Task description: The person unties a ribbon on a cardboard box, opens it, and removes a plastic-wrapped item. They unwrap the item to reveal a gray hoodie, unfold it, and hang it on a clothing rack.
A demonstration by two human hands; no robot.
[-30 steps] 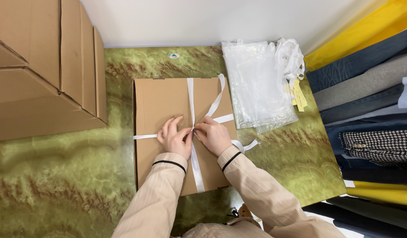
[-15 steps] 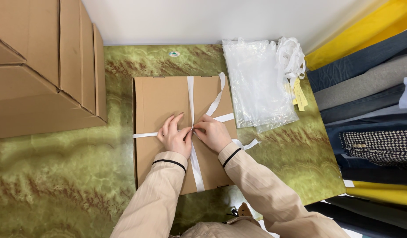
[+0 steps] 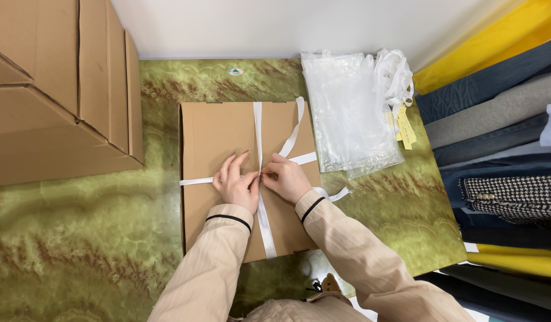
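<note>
Little has moved since a second ago: both hands stay at the ribbon crossing, right wrist drawn slightly closer in.

Flat cardboard box lies on green marbled table. White ribbon crosses on its lid. Left hand rests flat, fingers spread, pressing the ribbon; right hand pinches at the crossing, fingertips closed, probably on the knot, though it is hidden. Loose tails trail right of box. Clear plastic bags lie right of box; large cartons stand to its left.
</note>
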